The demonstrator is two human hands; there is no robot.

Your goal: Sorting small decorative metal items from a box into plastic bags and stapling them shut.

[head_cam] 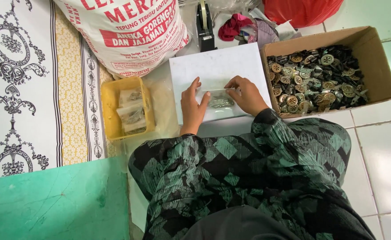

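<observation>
A small clear plastic bag [220, 101] holding several little metal pieces lies on a white board [217, 62] in front of me. My left hand [192, 108] rests flat on the board at the bag's left end, fingers apart and touching its top edge. My right hand [247, 94] pinches the bag's top edge at the right end. An open cardboard box [373, 58] to the right is full of several dark and brass-coloured round metal parts [315, 80].
A yellow plastic tray [108, 111] with filled small bags stands at the left. Behind it leans a large white printed sack [124, 31]. A black tape dispenser [204, 24], cloth scraps [235, 24] and a red bag [302, 11] lie at the back. A green mat [48, 204] lies near left.
</observation>
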